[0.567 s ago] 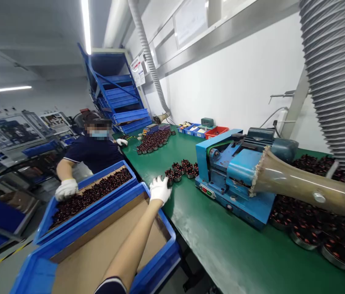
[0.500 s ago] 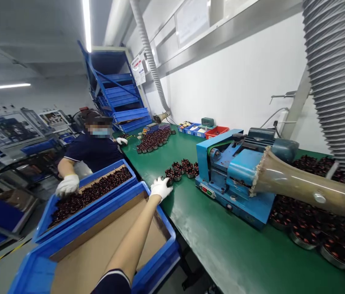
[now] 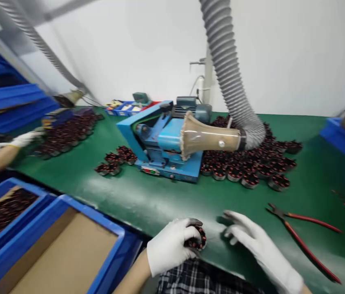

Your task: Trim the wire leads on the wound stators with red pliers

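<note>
The step in hand appears to be handling 1 wound part [image 3: 199, 240] at the bench's near edge: the left hand [image 3: 172, 246] curls its fingers around it, while the right hand [image 3: 253, 241], fingers loosely spread and holding nothing, hovers just apart. Bringing both to it would call for a steady left grip. On the green bench [image 3: 141, 204] lie pliers [image 3: 279, 212], a blue machine [image 3: 169, 139] and similar parts [image 3: 248, 169]; behind is a white wall [image 3: 148, 49], and at left a co-worker's gloved hands [image 3: 23, 139].
</note>
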`<action>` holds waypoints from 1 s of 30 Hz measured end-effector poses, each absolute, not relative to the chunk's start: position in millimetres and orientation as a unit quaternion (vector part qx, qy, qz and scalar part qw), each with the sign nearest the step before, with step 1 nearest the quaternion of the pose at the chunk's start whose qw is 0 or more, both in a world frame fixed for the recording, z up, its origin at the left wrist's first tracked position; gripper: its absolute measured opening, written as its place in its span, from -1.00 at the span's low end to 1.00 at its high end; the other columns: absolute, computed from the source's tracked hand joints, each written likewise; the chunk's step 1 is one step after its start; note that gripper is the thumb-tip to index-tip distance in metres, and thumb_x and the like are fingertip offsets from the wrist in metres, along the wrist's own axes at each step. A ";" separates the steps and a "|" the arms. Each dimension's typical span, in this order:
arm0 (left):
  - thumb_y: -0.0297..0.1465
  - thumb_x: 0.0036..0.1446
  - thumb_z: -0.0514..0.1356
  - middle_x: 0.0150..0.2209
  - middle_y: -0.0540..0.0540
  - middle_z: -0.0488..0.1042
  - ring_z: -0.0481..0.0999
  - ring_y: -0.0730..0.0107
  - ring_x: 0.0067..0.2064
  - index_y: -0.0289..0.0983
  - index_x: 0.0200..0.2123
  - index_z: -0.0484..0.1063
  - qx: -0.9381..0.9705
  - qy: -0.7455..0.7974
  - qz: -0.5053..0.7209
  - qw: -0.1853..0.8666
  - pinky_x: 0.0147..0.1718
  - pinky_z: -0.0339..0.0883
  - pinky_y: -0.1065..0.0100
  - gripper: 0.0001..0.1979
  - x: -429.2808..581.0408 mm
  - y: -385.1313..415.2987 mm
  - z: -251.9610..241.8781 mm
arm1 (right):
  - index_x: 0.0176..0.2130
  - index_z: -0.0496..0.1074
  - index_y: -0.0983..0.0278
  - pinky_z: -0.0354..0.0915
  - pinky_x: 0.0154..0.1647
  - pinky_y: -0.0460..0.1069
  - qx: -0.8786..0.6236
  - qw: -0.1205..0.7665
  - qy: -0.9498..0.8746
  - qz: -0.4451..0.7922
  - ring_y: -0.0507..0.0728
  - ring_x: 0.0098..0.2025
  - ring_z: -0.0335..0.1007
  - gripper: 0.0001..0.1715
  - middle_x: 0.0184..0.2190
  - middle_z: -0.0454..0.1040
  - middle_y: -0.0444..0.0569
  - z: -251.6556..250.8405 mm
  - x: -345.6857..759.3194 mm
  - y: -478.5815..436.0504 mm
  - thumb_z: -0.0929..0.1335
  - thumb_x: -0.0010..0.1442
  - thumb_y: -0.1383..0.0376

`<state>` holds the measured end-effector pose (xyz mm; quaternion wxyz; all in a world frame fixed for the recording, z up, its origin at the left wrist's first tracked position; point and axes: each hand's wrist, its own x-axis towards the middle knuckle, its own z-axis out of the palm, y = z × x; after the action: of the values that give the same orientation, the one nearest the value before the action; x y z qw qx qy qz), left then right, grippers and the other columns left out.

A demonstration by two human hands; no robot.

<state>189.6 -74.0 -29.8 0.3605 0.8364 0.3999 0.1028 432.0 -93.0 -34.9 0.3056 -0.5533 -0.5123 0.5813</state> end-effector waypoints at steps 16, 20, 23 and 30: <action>-0.52 -0.18 0.28 0.01 -0.19 0.31 0.30 0.09 0.05 -0.19 0.18 -0.16 0.787 0.502 0.187 0.307 -0.02 0.23 0.06 -0.10 237.9 -80.9 -67.9 | -0.40 0.43 0.30 0.22 -0.46 -0.11 -0.513 0.345 -0.438 0.653 0.00 -0.47 0.24 -0.69 -0.50 0.34 -0.18 -50.5 405.2 -75.7 0.47 -0.27 0.40; -0.46 -0.11 0.26 -0.01 -0.12 0.33 0.28 0.10 0.07 -0.13 0.11 0.00 0.817 0.477 0.201 0.255 0.07 0.11 0.02 -0.28 239.6 -83.2 -68.8 | -0.56 0.40 0.32 0.22 -0.53 -0.10 -0.527 0.500 -0.324 0.606 -0.01 -0.57 0.26 -0.82 -0.56 0.39 -0.12 -54.6 398.4 -86.4 0.47 -0.17 0.33; -0.43 -0.11 0.27 -0.07 -0.07 0.37 0.32 0.16 0.02 -0.13 -0.01 0.15 0.828 0.466 0.214 0.227 0.13 0.00 0.01 -0.44 243.7 -84.7 -69.9 | -0.55 0.37 0.31 0.18 -0.64 -0.13 -0.481 0.592 -0.193 0.617 -0.04 -0.64 0.21 -0.74 -0.61 0.37 -0.14 -56.3 405.6 -88.6 0.49 -0.18 0.26; -0.24 -0.23 0.33 -0.12 -0.18 0.35 0.24 -0.03 0.06 -0.23 -0.13 0.25 0.785 0.554 0.215 0.172 -0.05 0.21 0.02 -0.45 243.3 -83.7 -70.1 | -0.35 0.41 0.22 0.22 -0.60 -0.13 -0.535 0.582 -0.297 0.536 -0.03 -0.60 0.26 -0.71 -0.55 0.39 -0.16 -36.3 430.5 -93.1 0.44 -0.07 0.12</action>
<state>243.3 -83.7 -70.1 0.1723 0.7852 0.5544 0.2154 430.5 -93.1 -36.3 0.5819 -0.5352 -0.2966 0.5357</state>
